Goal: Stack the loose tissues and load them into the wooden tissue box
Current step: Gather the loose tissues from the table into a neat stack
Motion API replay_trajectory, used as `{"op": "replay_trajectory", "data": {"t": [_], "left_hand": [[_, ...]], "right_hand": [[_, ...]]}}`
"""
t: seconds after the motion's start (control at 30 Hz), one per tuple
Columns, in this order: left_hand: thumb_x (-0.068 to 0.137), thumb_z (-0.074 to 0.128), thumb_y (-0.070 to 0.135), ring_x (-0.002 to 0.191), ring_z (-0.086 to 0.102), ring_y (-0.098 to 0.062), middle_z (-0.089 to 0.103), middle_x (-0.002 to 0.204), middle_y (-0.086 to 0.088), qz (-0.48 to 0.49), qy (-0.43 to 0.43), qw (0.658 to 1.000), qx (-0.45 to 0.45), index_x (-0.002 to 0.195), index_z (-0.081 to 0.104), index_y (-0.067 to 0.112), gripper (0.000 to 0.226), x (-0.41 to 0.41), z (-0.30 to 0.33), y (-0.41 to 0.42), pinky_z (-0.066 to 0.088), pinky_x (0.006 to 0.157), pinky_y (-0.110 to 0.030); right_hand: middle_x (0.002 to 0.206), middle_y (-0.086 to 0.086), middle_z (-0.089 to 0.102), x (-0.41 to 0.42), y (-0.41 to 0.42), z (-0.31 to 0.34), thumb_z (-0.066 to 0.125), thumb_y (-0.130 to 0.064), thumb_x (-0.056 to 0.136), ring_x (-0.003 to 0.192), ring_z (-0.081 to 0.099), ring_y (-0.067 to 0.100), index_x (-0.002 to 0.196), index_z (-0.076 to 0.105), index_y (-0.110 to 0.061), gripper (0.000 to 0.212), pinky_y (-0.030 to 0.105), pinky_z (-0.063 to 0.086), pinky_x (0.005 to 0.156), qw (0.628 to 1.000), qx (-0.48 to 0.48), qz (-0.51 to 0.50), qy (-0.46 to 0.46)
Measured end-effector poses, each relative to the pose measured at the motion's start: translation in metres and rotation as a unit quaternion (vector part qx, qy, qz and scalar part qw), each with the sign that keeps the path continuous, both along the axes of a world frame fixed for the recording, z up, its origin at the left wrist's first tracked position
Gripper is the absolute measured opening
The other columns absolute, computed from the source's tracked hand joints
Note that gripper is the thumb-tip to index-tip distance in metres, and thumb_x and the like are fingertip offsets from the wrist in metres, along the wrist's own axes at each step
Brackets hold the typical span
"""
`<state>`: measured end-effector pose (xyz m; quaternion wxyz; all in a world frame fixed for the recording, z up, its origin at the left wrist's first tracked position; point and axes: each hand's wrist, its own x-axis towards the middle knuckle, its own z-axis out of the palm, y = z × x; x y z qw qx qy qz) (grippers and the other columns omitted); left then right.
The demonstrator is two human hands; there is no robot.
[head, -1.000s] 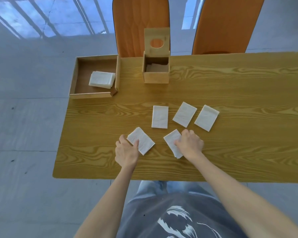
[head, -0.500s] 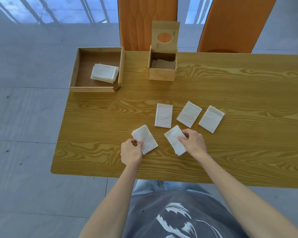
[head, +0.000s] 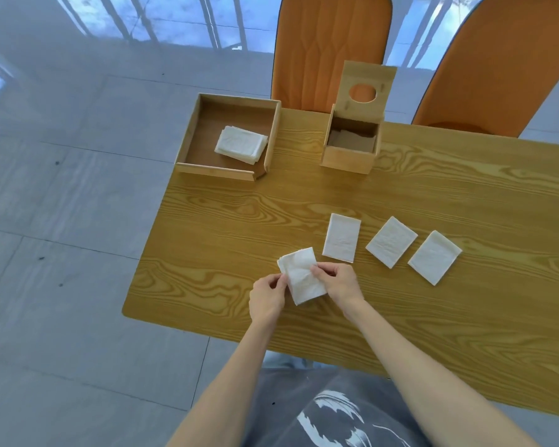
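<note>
Two white folded tissues lie overlapped as a small stack (head: 299,276) near the table's front left. My left hand (head: 267,296) pinches the stack's left edge and my right hand (head: 338,282) pinches its right side. Three more loose tissues lie in a row further right: one upright (head: 341,237), one tilted (head: 391,241), and one at the far right (head: 434,257). The wooden tissue box (head: 350,156) stands at the table's back edge with its lid (head: 363,90) flipped up, round hole showing.
A shallow wooden tray (head: 194,137) at the back left corner holds a pile of folded tissues (head: 241,148). Two orange chairs, one (head: 329,50) behind the box and one (head: 497,66) to its right, stand behind the wooden table (head: 433,317). The table's left edge is close to my left hand.
The two nearest tissues lay apart, one under each hand. My right hand has carried its tissue left onto the one at my left hand, so both now overlap.
</note>
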<state>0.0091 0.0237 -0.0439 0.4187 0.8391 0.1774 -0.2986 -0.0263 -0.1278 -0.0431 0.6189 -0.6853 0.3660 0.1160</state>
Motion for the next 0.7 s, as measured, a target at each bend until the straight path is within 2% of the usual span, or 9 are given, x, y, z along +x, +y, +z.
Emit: {"op": "replay_trajectory", "data": {"t": [0.07, 0.13, 0.23, 0.37, 0.47, 0.6, 0.7], "left_hand": [[0.098, 0.054, 0.036, 0.089, 0.069, -0.017, 0.077, 0.099, 0.002, 0.001, 0.006, 1.0, -0.013, 0.109, 0.075, 0.019, 0.029, 0.001, -0.003, 0.002, 0.053, 0.076, -0.033], [0.098, 0.054, 0.04, 0.086, 0.07, -0.016, 0.076, 0.092, 0.003, 0.007, 0.011, 1.0, -0.021, 0.106, 0.076, 0.021, 0.031, 0.001, -0.003, 0.002, 0.054, 0.074, -0.033], [0.09, 0.064, 0.049, 0.087, 0.071, -0.013, 0.075, 0.092, 0.009, 0.007, 0.009, 1.0, -0.016, 0.104, 0.073, 0.023, 0.031, 0.0, -0.002, 0.0, 0.058, 0.08, -0.036], [0.088, 0.069, 0.045, 0.087, 0.07, -0.013, 0.073, 0.095, 0.01, -0.009, 0.001, 1.0, 0.027, 0.104, 0.069, 0.026, 0.025, 0.0, 0.0, -0.005, 0.052, 0.071, -0.029], [0.089, 0.068, 0.041, 0.09, 0.07, -0.013, 0.072, 0.097, 0.01, 0.0, 0.004, 0.999, 0.033, 0.106, 0.068, 0.024, 0.025, 0.001, 0.0, -0.006, 0.055, 0.076, -0.032], [0.09, 0.068, 0.039, 0.091, 0.068, -0.014, 0.072, 0.099, 0.008, 0.026, -0.002, 0.999, 0.03, 0.108, 0.069, 0.023, 0.024, 0.001, -0.001, -0.005, 0.056, 0.081, -0.034], [0.09, 0.068, 0.039, 0.091, 0.068, -0.014, 0.073, 0.1, 0.008, 0.036, -0.002, 0.999, 0.027, 0.109, 0.069, 0.023, 0.025, 0.003, 0.0, -0.007, 0.055, 0.081, -0.034]], "right_hand": [[0.101, -0.004, 0.075, 0.003, 0.006, -0.005, 0.07, -0.025, 0.09, 0.096, 0.067, 0.012, 0.107, 0.077, -0.016, 0.02, 0.029, 0.054, 0.084, 0.997, -0.078, 0.026, 0.01], [0.099, -0.004, 0.076, 0.006, 0.01, -0.007, 0.072, -0.03, 0.088, 0.093, 0.067, 0.013, 0.104, 0.078, -0.018, 0.021, 0.03, 0.053, 0.079, 0.982, -0.178, 0.065, 0.022], [0.096, -0.005, 0.075, 0.007, 0.014, -0.005, 0.072, -0.039, 0.085, 0.089, 0.068, 0.016, 0.1, 0.076, -0.023, 0.022, 0.035, 0.055, 0.072, 0.955, -0.28, 0.091, 0.043], [0.099, -0.002, 0.071, 0.018, 0.005, 0.001, 0.068, -0.039, 0.087, 0.088, 0.064, 0.017, 0.109, 0.068, -0.018, 0.03, 0.031, 0.049, 0.069, 0.949, -0.313, 0.008, 0.037], [0.114, 0.007, 0.069, 0.036, -0.018, 0.006, 0.063, -0.037, 0.091, 0.099, 0.063, 0.024, 0.122, 0.063, -0.014, 0.039, 0.031, 0.044, 0.072, 0.946, -0.31, -0.05, 0.079], [0.124, 0.011, 0.066, 0.051, -0.039, 0.008, 0.065, -0.039, 0.092, 0.115, 0.06, 0.033, 0.132, 0.056, -0.009, 0.051, 0.04, 0.048, 0.087, 0.936, -0.318, -0.033, 0.147], [0.124, 0.015, 0.063, 0.055, -0.043, 0.01, 0.068, -0.039, 0.09, 0.114, 0.061, 0.036, 0.128, 0.054, -0.007, 0.052, 0.041, 0.049, 0.084, 0.927, -0.322, -0.031, 0.188]]}}
